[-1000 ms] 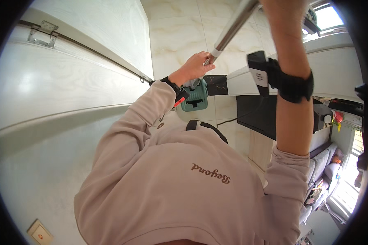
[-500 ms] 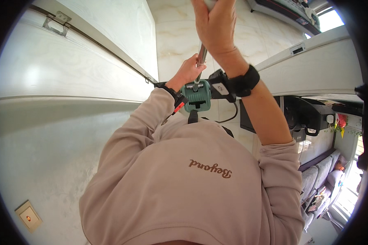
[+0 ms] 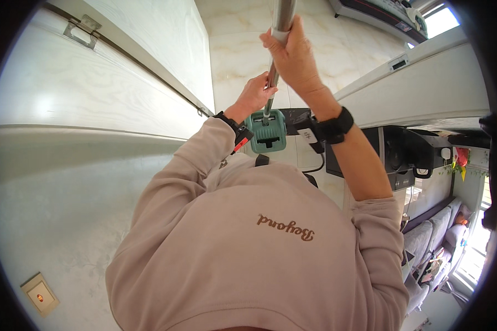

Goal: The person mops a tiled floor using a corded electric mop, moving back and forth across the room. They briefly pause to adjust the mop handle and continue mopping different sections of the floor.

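A long metal pole, like a mop handle, runs down from the top edge to a green ridged plastic bucket with a dark slot, in front of my body. My right hand is closed around the pole's pale collar, its thumb across the front. Lower down, nearer the bucket, my left hand is wrapped around the same pole. The pole's lower tip meets the bucket's far side; what lies inside the bucket is hidden. Black straps with small devices circle both wrists.
A white door with metal hinges stands close on the left, beside a pale wall with a switch. Another white door panel is at the right. Beyond it are a black appliance and a grey sofa. Pale tiles cover the floor.
My right hand has come down and nearer along with its grip, so more of the pole shows above it. My left hand stays about where it was on the pole.
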Demonstrator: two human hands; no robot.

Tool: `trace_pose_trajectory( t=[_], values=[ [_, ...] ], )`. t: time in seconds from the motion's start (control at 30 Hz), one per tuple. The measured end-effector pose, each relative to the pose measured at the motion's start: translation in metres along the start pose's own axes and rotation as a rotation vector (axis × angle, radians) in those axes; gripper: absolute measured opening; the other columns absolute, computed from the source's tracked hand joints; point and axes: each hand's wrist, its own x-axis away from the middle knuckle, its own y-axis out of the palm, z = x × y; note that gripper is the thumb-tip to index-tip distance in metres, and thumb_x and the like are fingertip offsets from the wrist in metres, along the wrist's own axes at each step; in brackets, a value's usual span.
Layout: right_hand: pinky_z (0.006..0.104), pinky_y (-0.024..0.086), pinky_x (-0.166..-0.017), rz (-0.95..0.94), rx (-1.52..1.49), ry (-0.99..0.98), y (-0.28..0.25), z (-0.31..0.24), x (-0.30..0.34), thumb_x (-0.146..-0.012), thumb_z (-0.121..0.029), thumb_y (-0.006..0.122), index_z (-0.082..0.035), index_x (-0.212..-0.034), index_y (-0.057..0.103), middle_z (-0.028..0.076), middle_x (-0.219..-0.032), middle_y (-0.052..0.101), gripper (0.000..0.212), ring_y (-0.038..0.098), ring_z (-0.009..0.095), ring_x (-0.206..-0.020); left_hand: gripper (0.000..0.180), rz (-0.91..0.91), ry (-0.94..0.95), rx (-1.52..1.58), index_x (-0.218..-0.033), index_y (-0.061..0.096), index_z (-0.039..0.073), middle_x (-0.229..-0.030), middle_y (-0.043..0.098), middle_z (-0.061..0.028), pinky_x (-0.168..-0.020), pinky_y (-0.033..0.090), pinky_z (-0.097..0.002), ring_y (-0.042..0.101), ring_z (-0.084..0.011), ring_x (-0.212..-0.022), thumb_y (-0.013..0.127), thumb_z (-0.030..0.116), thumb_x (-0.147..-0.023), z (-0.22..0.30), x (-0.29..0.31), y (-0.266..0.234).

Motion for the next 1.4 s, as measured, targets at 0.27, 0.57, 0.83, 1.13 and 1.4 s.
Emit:
trace_pose_trajectory(
  t=[0.27, 0.57, 0.83, 1.13, 1.4],
  values=[
    [0.024, 0.049, -0.057, 0.148, -0.071, -0.502, -0.073, -0.102, -0.087, -0.088, -0.02, 0.054, 0.0, -0.101, 0.047, 0.005, -0.074, 0.056, 0.025, 0.058, 0.01, -0.068, 0.019, 0.004, 0.361, -0.032, -0.095, 0.05, -0.001, -0.081, 0.06, -0.0116, -0.067, 0.047, -0.0319, 0.058, -0.0222, -0.072, 0.057, 0.013, -0.083, 0.143, -0.028, -0.043],
    [0.0259, 0.047, -0.062, 0.172, 0.021, -0.007, -0.052, -0.035, -0.037, -0.086, -0.011, 0.054, 0.0, -0.102, 0.048, 0.006, -0.078, 0.061, 0.02, 0.059, 0.013, -0.071, 0.021, 0.008, 0.271, -0.083, -0.094, 0.049, -0.001, -0.08, 0.059, -0.0168, -0.062, 0.046, -0.0367, 0.057, -0.0292, -0.071, 0.056, 0.016, -0.084, 0.125, -0.029, -0.027],
    [0.0341, 0.044, -0.059, 0.007, -0.114, 0.285, -0.018, 0.034, 0.05, -0.086, -0.017, 0.054, 0.0, -0.099, 0.044, 0.014, -0.074, 0.055, 0.023, 0.054, 0.026, -0.065, 0.024, -0.086, 0.138, -0.053, -0.104, 0.048, 0.001, -0.094, 0.06, -0.0204, -0.071, 0.045, -0.0427, 0.054, -0.0413, -0.089, 0.053, 0.007, -0.082, 0.053, -0.004, 0.003],
    [0.0326, 0.046, -0.073, -0.034, 0.004, 0.291, -0.039, 0.012, 0.033, -0.085, -0.015, 0.055, 0.002, -0.106, 0.048, 0.013, -0.087, 0.061, 0.028, 0.059, 0.024, -0.082, 0.022, -0.028, 0.266, -0.098, -0.102, 0.048, 0.001, -0.091, 0.058, -0.0195, -0.07, 0.044, -0.0435, 0.054, -0.04, -0.086, 0.052, 0.005, -0.082, 0.097, -0.012, -0.006],
    [0.032, 0.042, -0.081, 0.194, -0.148, -0.114, -0.069, -0.038, -0.017, -0.085, -0.016, 0.054, 0.0, -0.114, 0.044, 0.016, -0.103, 0.054, 0.034, 0.054, 0.026, -0.097, 0.016, 0.111, 0.373, -0.126, -0.099, 0.05, 0.005, -0.089, 0.061, -0.0121, -0.069, 0.046, -0.0372, 0.059, -0.0325, -0.083, 0.049, 0.008, -0.083, 0.208, -0.045, -0.05]
  ],
)
